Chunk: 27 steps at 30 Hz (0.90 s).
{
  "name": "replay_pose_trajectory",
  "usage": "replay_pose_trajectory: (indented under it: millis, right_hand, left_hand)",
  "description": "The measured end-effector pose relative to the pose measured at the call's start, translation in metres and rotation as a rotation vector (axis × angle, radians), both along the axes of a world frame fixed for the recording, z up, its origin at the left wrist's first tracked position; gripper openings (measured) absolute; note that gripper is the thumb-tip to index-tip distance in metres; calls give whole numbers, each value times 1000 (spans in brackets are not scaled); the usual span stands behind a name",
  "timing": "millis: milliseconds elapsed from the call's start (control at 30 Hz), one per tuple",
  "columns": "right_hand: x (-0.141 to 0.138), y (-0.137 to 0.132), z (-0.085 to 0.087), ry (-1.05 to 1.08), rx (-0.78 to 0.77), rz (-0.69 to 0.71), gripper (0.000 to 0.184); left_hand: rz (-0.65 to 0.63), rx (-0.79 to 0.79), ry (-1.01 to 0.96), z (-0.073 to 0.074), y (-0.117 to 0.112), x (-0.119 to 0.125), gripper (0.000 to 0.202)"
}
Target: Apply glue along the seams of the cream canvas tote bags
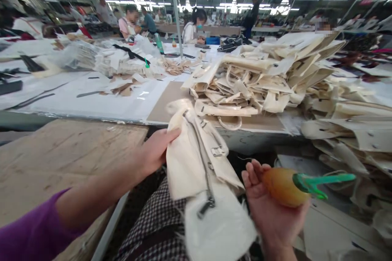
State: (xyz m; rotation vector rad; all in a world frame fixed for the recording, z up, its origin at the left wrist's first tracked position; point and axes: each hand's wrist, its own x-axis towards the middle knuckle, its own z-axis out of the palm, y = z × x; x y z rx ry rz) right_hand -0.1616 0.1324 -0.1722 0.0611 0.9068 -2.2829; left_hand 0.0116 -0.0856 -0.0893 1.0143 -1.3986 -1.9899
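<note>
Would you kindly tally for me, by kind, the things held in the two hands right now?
Cream zippered fabric piece: 1, gripped by the left hand
Amber bottle with a green nozzle: 1, lying in the right hand
Total: 2

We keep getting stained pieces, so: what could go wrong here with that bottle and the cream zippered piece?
The right hand cradles the orange bottle loosely in its palm; it might slip. Its green nozzle points sideways towards the stacked cream pieces, so any drip could mark them. The left hand grips the cream zippered piece at one edge only; the hanging end may snag or drag.
</note>
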Motion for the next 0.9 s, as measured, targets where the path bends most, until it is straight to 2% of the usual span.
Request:
replay_pose_trajectory:
  millis: [100,167,300,333,367,400,433,467,500,567,600,633,700,767,833,900]
  right_hand:
    - [9,-6,2,-22,-23,-64,71]
    - [15,-8,1,-27,-18,-85,71]
    - [24,-13,-6,16,51,-86,64]
    - [23,-15,-8,33,56,-64,62]
    - [21,-17,-11,49,48,-39,61]
    - [17,-19,-13,59,31,-18,61]
    - [12,-21,-15,61,12,-2,61]
    - [7,-23,-17,58,-3,11,62]
    - [2,-24,-18,55,-11,18,63]
    - [-6,-26,-18,50,-20,29,63]
    - [-8,-27,-17,50,-24,41,63]
    - [-9,-28,-16,51,-26,54,62]
    - [-9,-29,-14,60,-18,80,61]
    - [-9,-29,-13,90,0,101,61]
    - [-9,-29,-13,119,20,107,62]
    - [-11,-29,-14,144,44,119,63]
  left_hand:
    - [71,199,96,3,38,22,14]
    - [136,244,132,-1,60,31,10]
    - [316,321,120,-29,88,38,10]
    - [295,317,99,-38,92,41,10]
    - [219,289,63,-45,93,45,12]
    - [92,216,11,-52,92,50,18]
    - [-46,76,-57,-56,88,56,25]
    - [-142,-144,-123,-58,84,62,28]
    - [-184,-437,-175,-58,77,67,29]
    - [-151,-1082,-242,-53,63,73,32]
    - [-149,-1323,-265,-50,57,72,45]
    - [-199,-1473,-284,-47,53,69,63]
    - [-431,-1551,-311,-43,50,58,94]
    - [-640,-1518,-308,-45,54,47,106]
    - [-696,-1484,-317,-52,58,38,97]
    - [-623,-1454,-335,-60,59,31,68]
